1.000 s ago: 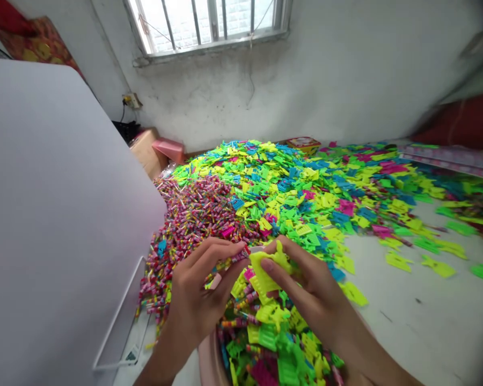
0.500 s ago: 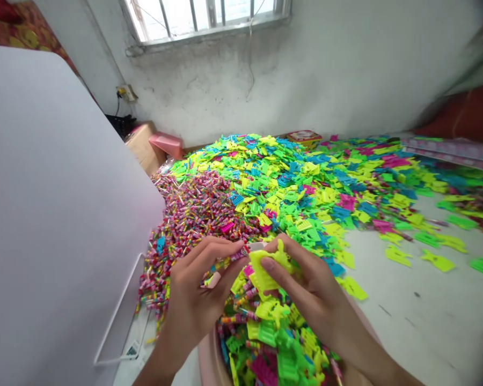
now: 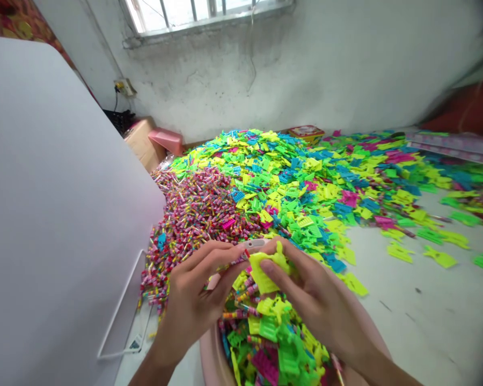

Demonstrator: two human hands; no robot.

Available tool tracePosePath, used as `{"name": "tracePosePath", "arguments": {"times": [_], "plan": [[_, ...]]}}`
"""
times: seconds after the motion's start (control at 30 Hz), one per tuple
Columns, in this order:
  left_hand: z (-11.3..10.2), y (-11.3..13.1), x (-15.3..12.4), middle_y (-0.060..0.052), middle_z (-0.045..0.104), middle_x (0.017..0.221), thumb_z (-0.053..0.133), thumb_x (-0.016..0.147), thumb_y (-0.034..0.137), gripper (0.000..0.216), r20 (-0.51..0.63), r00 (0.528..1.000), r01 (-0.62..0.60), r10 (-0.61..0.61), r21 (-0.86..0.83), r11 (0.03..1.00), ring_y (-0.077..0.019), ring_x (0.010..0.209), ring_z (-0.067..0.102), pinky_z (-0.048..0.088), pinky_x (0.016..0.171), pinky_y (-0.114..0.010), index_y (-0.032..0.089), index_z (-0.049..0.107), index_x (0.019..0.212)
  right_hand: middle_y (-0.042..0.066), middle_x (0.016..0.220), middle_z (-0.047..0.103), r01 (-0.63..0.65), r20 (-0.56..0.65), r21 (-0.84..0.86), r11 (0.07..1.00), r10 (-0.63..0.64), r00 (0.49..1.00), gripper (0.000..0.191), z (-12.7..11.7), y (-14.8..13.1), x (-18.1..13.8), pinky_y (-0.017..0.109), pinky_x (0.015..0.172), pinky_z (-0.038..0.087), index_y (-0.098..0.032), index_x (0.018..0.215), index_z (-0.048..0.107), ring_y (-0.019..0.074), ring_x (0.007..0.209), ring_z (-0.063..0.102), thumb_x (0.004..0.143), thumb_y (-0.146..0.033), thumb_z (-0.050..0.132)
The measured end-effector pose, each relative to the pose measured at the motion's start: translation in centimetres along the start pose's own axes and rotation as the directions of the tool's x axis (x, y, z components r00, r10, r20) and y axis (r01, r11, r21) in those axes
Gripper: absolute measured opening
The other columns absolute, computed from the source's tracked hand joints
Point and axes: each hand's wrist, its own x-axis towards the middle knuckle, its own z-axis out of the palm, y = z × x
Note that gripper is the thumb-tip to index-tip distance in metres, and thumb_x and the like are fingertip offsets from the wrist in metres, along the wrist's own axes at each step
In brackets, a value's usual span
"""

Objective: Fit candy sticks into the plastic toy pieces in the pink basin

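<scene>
In my left hand (image 3: 197, 292) the fingers pinch a thin printed candy tube (image 3: 240, 259), mostly hidden behind them, with its red end pointing right. My right hand (image 3: 316, 295) grips a flat yellow plastic piece (image 3: 261, 276) with a moulded figure on top, thumb across its face. Tube end and yellow piece almost meet; whether they touch I cannot tell. Both hands are above a pink basin (image 3: 210, 356), which holds a mix of plastic pieces (image 3: 292, 348) in green, yellow and magenta and several similar tubes (image 3: 235, 315).
Beyond the basin lies a large heap of candy tubes (image 3: 197, 201), with a heap of coloured plastic pieces (image 3: 282, 177) beside it, spreading right across the floor. A white panel (image 3: 64, 203) stands at left. Against the wall are a cardboard box (image 3: 143, 145) and a pink container (image 3: 167, 141).
The view has shifted slightly. Less of the tube shows, as my left fingers have closed further over it. My right hand keeps the same hold on the yellow piece.
</scene>
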Motion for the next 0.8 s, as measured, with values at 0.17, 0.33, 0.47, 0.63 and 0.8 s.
{"name": "tracePosePath", "arguments": {"times": [0.17, 0.33, 0.47, 0.63, 0.8], "plan": [[-0.3, -0.7, -0.5, -0.003, 0.073, 0.099, 0.07, 0.089, 0.007, 0.023, 0.086, 0.996, 0.014, -0.013, -0.013, 1.0, -0.0131, 0.09, 0.07, 0.055, 0.08, -0.021, 0.021, 0.069, 0.107, -0.002, 0.073, 0.059, -0.087, -0.028, 0.047, 0.995, 0.089, 0.996, 0.02, 0.6, -0.6, 0.1, 0.022, 0.055, 0.05, -0.024, 0.09, 0.062, 0.0144, 0.058, 0.054, 0.097, -0.042, 0.058], [-0.4, -1.8, -1.3, -0.002, 0.071, 0.097, 0.07, 0.09, 0.01, 0.014, 0.129, 0.99, 0.073, -0.065, -0.057, 0.996, -0.0107, 0.086, 0.069, 0.053, 0.079, -0.018, 0.02, 0.068, 0.099, 0.002, 0.089, 0.07, -0.091, -0.016, 0.211, 0.973, 0.096, 0.995, 0.019, 1.8, 0.1, -0.1, 0.025, 0.066, 0.057, -0.026, 0.095, 0.066, 0.0203, 0.079, 0.068, 0.095, -0.044, 0.059], [0.1, -3.1, -2.0, -0.002, 0.07, 0.095, 0.065, 0.095, 0.016, 0.01, 0.175, 0.979, 0.11, -0.101, -0.043, 0.993, -0.0124, 0.087, 0.068, 0.051, 0.078, -0.022, 0.02, 0.066, 0.104, 0.005, 0.095, 0.07, -0.279, 0.044, 0.305, 0.91, 0.28, 0.959, 0.04, 3.1, 1.7, 0.2, 0.029, 0.055, 0.057, -0.023, 0.102, 0.067, 0.0215, 0.07, 0.066, 0.088, -0.061, 0.062], [1.7, -3.0, -3.1, -0.014, 0.068, 0.114, 0.062, 0.096, 0.043, 0.044, 0.186, 0.982, -0.04, -0.038, 0.4, 0.916, -0.0282, 0.105, 0.062, 0.045, 0.091, -0.041, 0.013, 0.055, 0.127, 0.006, 0.095, 0.071, -0.271, -0.041, 0.314, 0.91, 0.298, 0.954, 0.046, 4.1, 2.8, 0.6, 0.031, 0.068, 0.058, -0.024, 0.097, 0.069, 0.0256, 0.087, 0.067, 0.085, -0.067, 0.062], [2.7, -2.6, -4.0, -0.015, 0.066, 0.107, 0.064, 0.089, 0.059, 0.061, 0.181, 0.983, -0.091, -0.018, 0.576, 0.812, -0.0309, 0.097, 0.057, 0.038, 0.085, -0.043, 0.009, 0.054, 0.122, 0.006, 0.098, 0.071, -0.324, 0.013, 0.314, 0.892, 0.337, 0.941, 0.04, 4.1, 2.5, 0.1, 0.03, 0.074, 0.055, -0.022, 0.103, 0.068, 0.0248, 0.09, 0.066, 0.087, -0.058, 0.061]]}}
